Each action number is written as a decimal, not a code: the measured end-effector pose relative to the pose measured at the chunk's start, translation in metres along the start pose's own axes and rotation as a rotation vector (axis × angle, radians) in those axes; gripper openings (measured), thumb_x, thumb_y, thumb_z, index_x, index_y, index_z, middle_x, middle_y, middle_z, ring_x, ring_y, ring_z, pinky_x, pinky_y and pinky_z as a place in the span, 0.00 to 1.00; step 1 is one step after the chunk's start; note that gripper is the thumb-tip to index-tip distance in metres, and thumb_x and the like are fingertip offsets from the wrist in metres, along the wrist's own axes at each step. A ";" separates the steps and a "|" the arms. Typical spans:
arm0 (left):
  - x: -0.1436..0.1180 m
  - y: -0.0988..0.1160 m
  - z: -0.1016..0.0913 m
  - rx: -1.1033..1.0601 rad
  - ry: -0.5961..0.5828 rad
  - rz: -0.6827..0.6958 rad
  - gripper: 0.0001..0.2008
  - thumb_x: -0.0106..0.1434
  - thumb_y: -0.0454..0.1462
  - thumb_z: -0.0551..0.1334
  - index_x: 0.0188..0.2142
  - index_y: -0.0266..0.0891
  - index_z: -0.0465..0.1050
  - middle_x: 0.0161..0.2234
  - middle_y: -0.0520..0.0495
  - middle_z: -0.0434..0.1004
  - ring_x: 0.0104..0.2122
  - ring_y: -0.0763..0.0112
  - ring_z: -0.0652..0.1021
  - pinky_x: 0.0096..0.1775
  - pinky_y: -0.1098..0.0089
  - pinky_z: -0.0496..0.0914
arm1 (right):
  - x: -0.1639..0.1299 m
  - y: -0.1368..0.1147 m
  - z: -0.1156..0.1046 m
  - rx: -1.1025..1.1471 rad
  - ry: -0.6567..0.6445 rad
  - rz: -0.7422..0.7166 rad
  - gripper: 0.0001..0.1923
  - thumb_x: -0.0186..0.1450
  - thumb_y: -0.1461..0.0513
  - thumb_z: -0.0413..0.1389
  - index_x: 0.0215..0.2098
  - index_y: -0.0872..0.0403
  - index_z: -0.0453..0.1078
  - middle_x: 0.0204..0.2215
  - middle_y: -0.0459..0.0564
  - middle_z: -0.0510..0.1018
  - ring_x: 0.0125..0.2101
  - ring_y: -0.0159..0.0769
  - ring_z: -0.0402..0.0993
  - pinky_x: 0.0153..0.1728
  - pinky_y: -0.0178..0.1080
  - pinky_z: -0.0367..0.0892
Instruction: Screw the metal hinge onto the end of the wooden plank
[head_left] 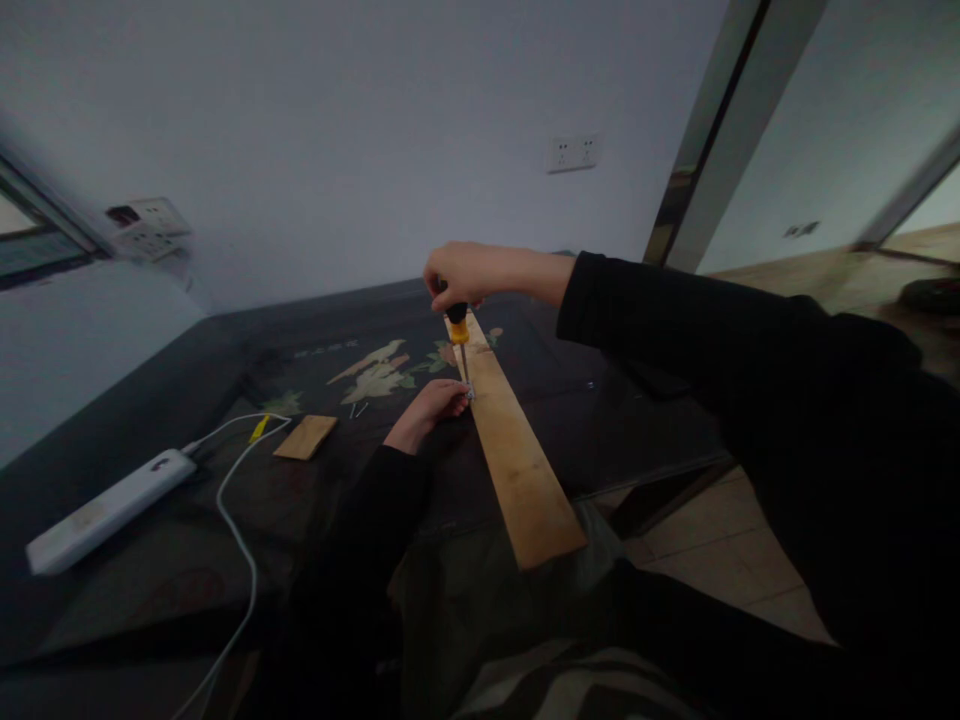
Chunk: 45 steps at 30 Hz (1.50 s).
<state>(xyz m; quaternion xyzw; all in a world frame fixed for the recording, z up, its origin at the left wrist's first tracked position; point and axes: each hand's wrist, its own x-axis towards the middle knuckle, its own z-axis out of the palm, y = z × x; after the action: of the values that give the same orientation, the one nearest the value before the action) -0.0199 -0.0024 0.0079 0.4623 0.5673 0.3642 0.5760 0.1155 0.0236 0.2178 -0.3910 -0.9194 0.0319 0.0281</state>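
My right hand (454, 275) is closed round the dark grip of a screwdriver (460, 332) with a yellow collar. The screwdriver stands nearly upright, its shaft pointing down at a small metal piece (471, 391) on the left edge of a long wooden board (517, 460). My left hand (439, 398) pinches that metal piece against the board; its exact kind is too small to make out. The board lies lengthwise on the dark table, its near end jutting past the table edge towards my lap. Whether the tip sits in a screw is hidden.
Two screws (361, 410) lie left of my left hand. A small wooden piece (306, 437) rests farther left. Beyond it are a white power strip (112, 510) and its white cable (241, 545) with a yellow tag (259, 429). A wall (337, 150) bounds the table (600, 430) behind.
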 end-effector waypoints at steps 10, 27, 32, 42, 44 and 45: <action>-0.005 0.001 0.000 -0.033 0.000 0.011 0.10 0.63 0.28 0.61 0.24 0.34 0.71 0.18 0.52 0.71 0.17 0.80 0.70 0.23 0.78 0.65 | -0.002 0.004 -0.003 0.043 -0.013 -0.039 0.20 0.63 0.60 0.63 0.50 0.64 0.75 0.39 0.58 0.82 0.35 0.38 0.78 0.37 0.39 0.71; -0.004 0.000 -0.003 -0.098 -0.008 0.005 0.10 0.63 0.27 0.59 0.25 0.33 0.71 0.19 0.52 0.71 0.17 0.81 0.70 0.23 0.79 0.65 | 0.002 0.020 -0.011 0.102 -0.110 -0.165 0.20 0.61 0.65 0.63 0.51 0.62 0.76 0.41 0.53 0.81 0.39 0.37 0.77 0.41 0.40 0.70; -0.003 0.000 -0.002 -0.104 -0.014 0.009 0.08 0.61 0.28 0.62 0.25 0.33 0.71 0.19 0.52 0.71 0.17 0.81 0.70 0.22 0.79 0.65 | -0.001 0.023 -0.016 0.043 -0.084 -0.199 0.19 0.61 0.67 0.61 0.51 0.62 0.76 0.39 0.54 0.82 0.36 0.36 0.77 0.39 0.39 0.69; -0.003 -0.002 -0.003 -0.104 -0.028 0.018 0.11 0.63 0.27 0.58 0.25 0.33 0.71 0.18 0.52 0.70 0.17 0.81 0.70 0.22 0.79 0.64 | -0.010 0.034 -0.019 0.129 0.055 -0.080 0.19 0.62 0.64 0.62 0.51 0.60 0.76 0.41 0.53 0.82 0.37 0.37 0.77 0.39 0.38 0.68; -0.003 -0.001 -0.003 -0.106 -0.036 0.021 0.11 0.64 0.27 0.58 0.25 0.33 0.71 0.19 0.52 0.70 0.17 0.81 0.70 0.23 0.79 0.64 | -0.018 0.042 -0.016 0.179 0.133 -0.015 0.18 0.63 0.63 0.61 0.50 0.60 0.77 0.41 0.54 0.82 0.35 0.36 0.77 0.38 0.37 0.69; -0.003 -0.001 -0.003 -0.105 -0.039 0.021 0.11 0.64 0.27 0.58 0.25 0.32 0.71 0.19 0.52 0.70 0.17 0.81 0.70 0.22 0.79 0.64 | -0.023 0.047 -0.012 0.208 0.179 0.021 0.17 0.63 0.63 0.61 0.50 0.60 0.77 0.41 0.55 0.82 0.35 0.36 0.77 0.38 0.37 0.69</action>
<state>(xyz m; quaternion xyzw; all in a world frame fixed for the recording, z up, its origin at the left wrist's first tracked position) -0.0232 -0.0052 0.0081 0.4444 0.5312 0.3905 0.6065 0.1662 0.0399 0.2256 -0.3968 -0.9008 0.0925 0.1499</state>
